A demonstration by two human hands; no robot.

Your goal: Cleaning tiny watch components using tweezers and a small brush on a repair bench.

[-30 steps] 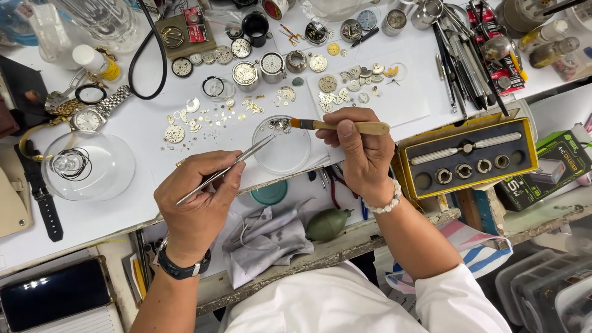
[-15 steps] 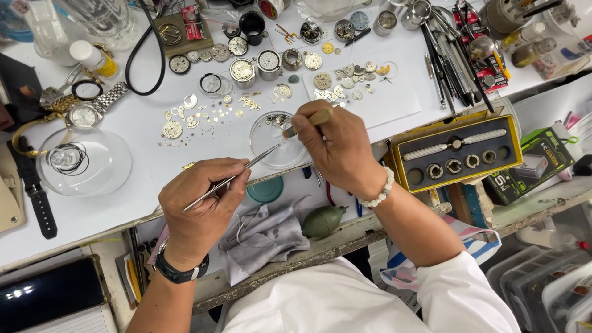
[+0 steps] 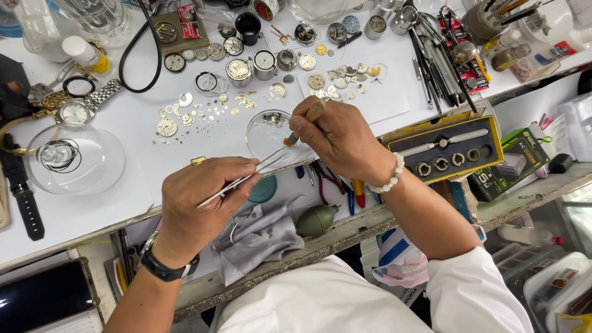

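Fingers of our left hand (image 3: 200, 206) pinching tweezers (image 3: 246, 179), steadying part over small glass dish (image 3: 269, 132); our right hand (image 3: 336, 139) gripping wooden-handled brush (image 3: 303, 122), bristles dipping into dish for cleaning.

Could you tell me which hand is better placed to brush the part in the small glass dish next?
Probably the right hand: its brush tip already sits over the glass dish, while the left hand holds tweezers.

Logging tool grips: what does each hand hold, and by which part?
Left hand pinches slim metal tweezers near their rear half; right hand grips a small wooden-handled brush mid-handle.
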